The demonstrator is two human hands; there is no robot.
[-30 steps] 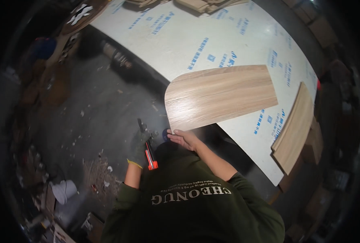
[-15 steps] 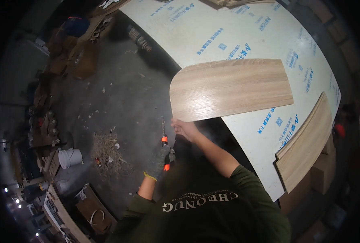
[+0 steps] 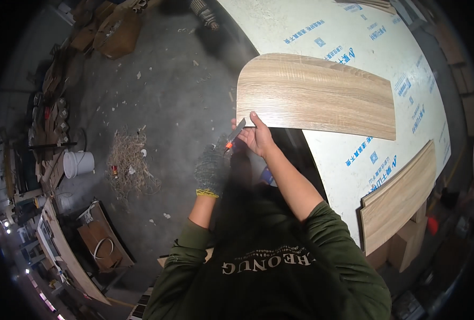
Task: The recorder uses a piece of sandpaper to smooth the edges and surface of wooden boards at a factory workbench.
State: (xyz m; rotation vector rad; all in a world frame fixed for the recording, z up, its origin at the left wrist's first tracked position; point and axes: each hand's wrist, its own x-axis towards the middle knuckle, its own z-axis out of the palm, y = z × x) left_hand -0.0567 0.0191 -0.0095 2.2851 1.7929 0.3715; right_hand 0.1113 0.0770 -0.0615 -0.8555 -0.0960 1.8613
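Note:
A wood-grain panel with one rounded corner lies partly on the white sheet, its left end jutting out past the sheet's edge. My bare right hand grips the panel's near edge close to the left corner, thumb on top and fingers underneath. My left hand, in a dark knitted glove with a yellow cuff, is closed around a file with a flat grey blade and orange on its handle. The blade slants up to the panel's near left corner; whether it touches cannot be made out.
The white sheet with blue print forms the work surface. More wood-grain panels lie stacked at its near right edge, above cardboard boxes. Left on the floor are a heap of shavings, a white bucket and leaning boards.
My left hand has raised the file from low beside me to the panel's corner. My right hand has shifted its grip, its thumb now on top. The view has moved too.

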